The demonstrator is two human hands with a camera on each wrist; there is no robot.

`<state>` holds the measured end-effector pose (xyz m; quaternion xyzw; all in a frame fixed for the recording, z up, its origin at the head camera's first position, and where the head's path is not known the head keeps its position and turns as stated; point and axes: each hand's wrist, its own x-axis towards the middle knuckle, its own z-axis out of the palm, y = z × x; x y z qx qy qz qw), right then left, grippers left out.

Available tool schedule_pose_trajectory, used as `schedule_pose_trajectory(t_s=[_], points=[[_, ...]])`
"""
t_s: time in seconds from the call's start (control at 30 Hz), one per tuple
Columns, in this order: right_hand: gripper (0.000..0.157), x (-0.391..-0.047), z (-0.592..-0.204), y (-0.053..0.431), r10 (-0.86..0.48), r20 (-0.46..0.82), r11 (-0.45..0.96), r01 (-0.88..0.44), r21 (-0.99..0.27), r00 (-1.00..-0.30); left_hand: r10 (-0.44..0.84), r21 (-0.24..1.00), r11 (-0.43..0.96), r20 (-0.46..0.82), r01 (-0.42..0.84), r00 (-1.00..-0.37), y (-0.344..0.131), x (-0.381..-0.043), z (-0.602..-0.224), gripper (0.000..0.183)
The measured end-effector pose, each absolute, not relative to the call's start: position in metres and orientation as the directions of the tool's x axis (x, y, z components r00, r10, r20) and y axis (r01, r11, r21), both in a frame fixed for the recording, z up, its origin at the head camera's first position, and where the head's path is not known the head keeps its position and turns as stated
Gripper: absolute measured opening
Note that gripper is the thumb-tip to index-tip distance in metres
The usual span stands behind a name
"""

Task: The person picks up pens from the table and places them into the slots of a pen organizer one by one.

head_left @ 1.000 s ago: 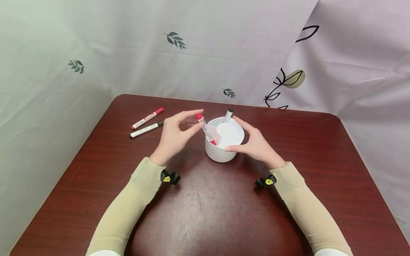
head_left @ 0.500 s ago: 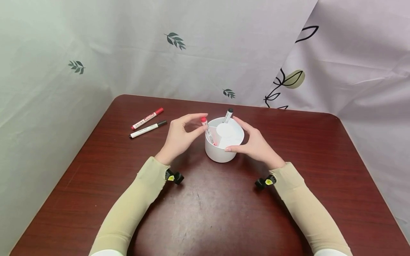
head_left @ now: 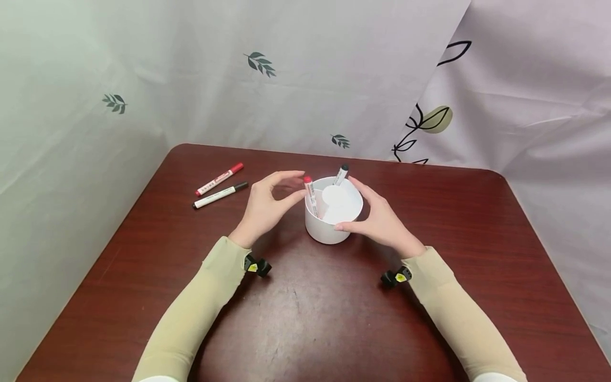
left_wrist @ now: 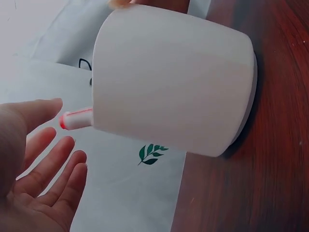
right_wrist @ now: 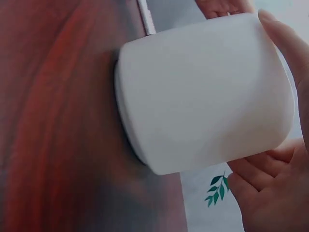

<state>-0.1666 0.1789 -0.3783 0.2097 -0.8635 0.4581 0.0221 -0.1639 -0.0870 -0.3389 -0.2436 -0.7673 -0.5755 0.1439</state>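
A round white pen holder with inner dividers stands upright on the table. My right hand grips its right side, thumb at the near rim and fingers round the far side. One red-capped marker leans inside the left compartment, its red end above the rim. Beside that end is my left hand, thumb and fingers spread; the left wrist view shows a gap between the fingertips and the marker. At the back of the holder, a black-capped marker sticks up. The lower parts of both markers are hidden.
Left of the holder, a red marker and a black marker lie side by side on the dark red wooden table. A pale curtain with leaf prints hangs behind the table's far edge.
The red-capped marker has gone from the left hand's pinch down into the holder and stands more upright. The left hand has shifted right and let go. The right hand stays on the holder.
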Motion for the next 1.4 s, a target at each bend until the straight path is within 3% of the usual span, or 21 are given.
schedule_pose_trajectory(t_s=[0.23, 0.67, 1.07, 1.4], points=[[0.098, -0.144, -0.361, 0.177, -0.318, 0.274, 0.417, -0.393, -0.819, -0.908, 0.165, 0.814, 0.243, 0.501, 0.527, -0.850, -0.096, -0.161, -0.335, 0.032], [0.101, -0.162, -0.394, 0.175, -0.231, 0.300, 0.492, -0.377, -0.785, -0.926, 0.124, 0.830, 0.232, 0.491, 0.507, -0.862, -0.109, -0.160, -0.331, 0.032], [0.095, -0.140, -0.356, 0.162, -0.245, 0.258, 0.466, -0.347, -0.814, -0.935, 0.083, 0.838, 0.235, 0.487, 0.492, -0.870, -0.128, -0.161, -0.327, 0.034], [0.100, -0.164, -0.392, 0.177, -0.271, 0.268, 0.487, -0.372, -0.790, -0.925, 0.023, 0.854, 0.295, 0.442, 0.429, -0.896, -0.152, -0.158, -0.323, 0.037]])
